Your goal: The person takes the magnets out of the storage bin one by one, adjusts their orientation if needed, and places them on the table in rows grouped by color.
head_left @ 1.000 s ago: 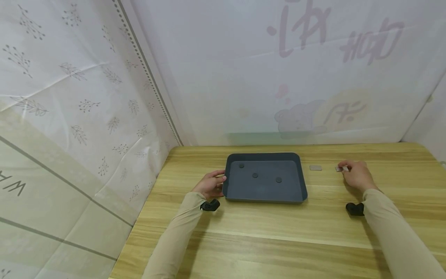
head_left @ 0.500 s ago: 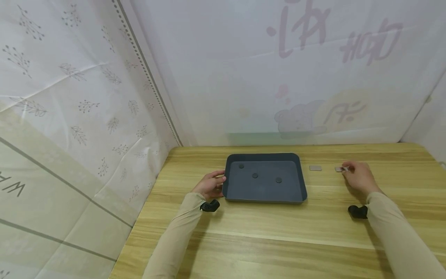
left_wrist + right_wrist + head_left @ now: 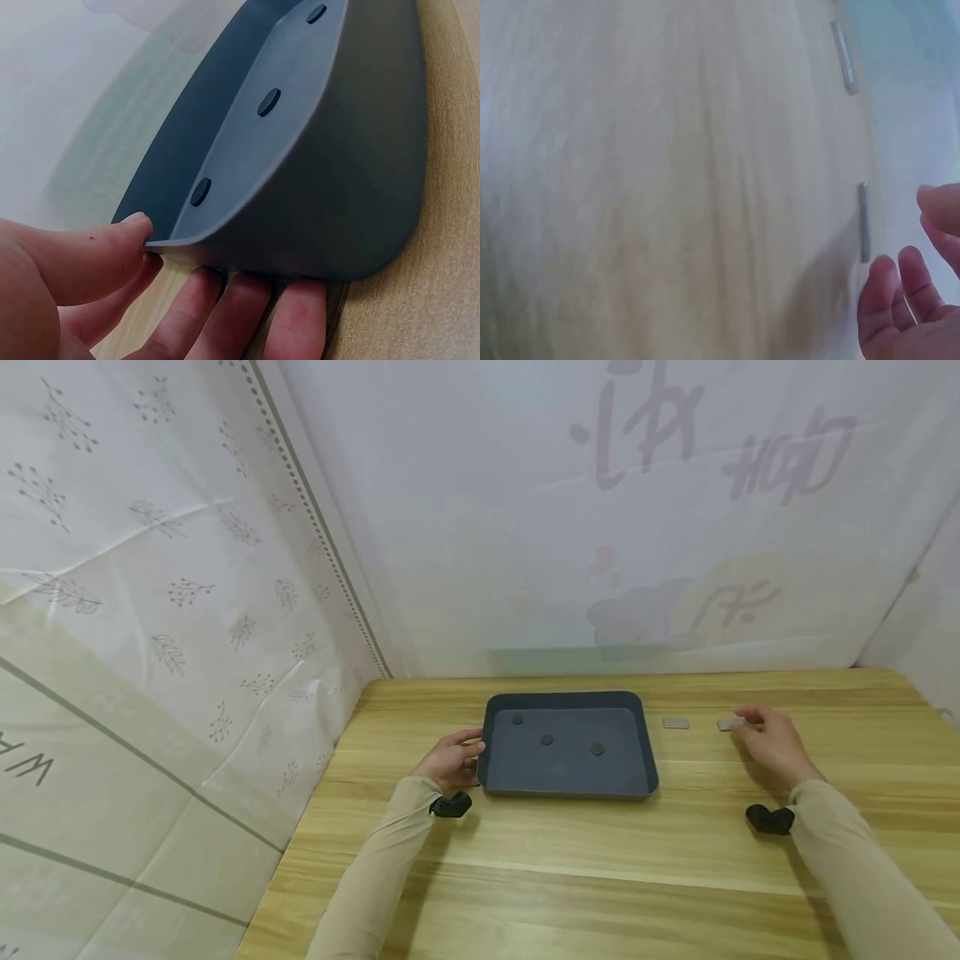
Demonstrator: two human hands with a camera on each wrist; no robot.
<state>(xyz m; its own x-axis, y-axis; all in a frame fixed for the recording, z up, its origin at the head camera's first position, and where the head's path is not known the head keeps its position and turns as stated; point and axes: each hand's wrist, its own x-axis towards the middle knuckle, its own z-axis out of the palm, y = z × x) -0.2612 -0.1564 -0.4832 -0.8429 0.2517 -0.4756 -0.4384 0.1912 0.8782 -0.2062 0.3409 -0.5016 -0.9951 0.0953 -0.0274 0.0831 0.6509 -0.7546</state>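
Since the earlier frames very little is shifting: the right hand [image 3: 772,742] is easing back a touch toward the body, its fingertips now just beside the nearer metal plate [image 3: 726,725] rather than over it, while the tray and the left hand are staying put.

At the left, the left hand [image 3: 452,760] is gripping the short left wall of the dark grey tray [image 3: 496,781] — in the left wrist view the thumb [image 3: 90,251] is pressing on the rim and the other fingers [image 3: 240,307] are curling under the outer wall, so the tray is being held steady on the wooden table [image 3: 570,860]. Three small dark discs [image 3: 546,740] are lying on the tray floor, spaced in a loose diagonal line.

Right of the tray, a second small metal plate [image 3: 675,723] is lying flat on the table, apart from the tray's rim. Further right is the nearer plate, and the right wrist view shows it edge-on [image 3: 863,221] with the fingers [image 3: 900,289] loosely spread beside it, pinching nothing.

Judging by this, the step in hand is the pick-up of that thin plate, not yet made. The next move is likely calling for a fingertip pinch at the plate's edge — it is lying flush with the wood, so a nail or a slight tilt may be needed to lift it.
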